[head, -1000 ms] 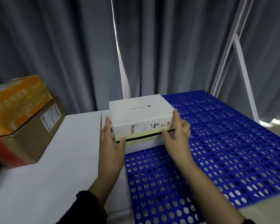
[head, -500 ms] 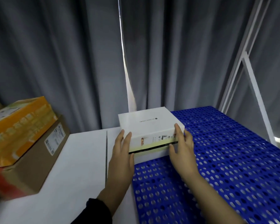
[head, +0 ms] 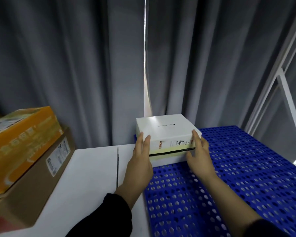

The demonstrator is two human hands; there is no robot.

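While both hands hold the white box (head: pixel 166 130) by its sides, everything else lies off to either flank of the fingers. Far to the left of the left fingers, an orange box (head: pixel 22 142) sits on top of a brown cardboard box (head: pixel 41 185) with a white label, both on the white table (head: pixel 89 177). Nearer, just left of the wrist, a thin dark seam (head: pixel 117 168) runs across the table top. The left hand (head: pixel 140 161) has its fingers (head: pixel 140 139) straight and flat against the box's left side, with the thumb up the near left corner. Between the two sets of fingers the white box stands level, its printed front towards the person, with a dark gap under it and a second white part (head: pixel 169 159) below. The right hand (head: pixel 200 156) presses straight fingers (head: pixel 196 137) against the right side, thumb spread low by the gap. Under and to the right of these fingers lies a blue perforated panel (head: pixel 246 168). Beyond the fingertips hangs a grey curtain (head: pixel 75 65), and a white frame (head: pixel 280 82) rises to the far right.
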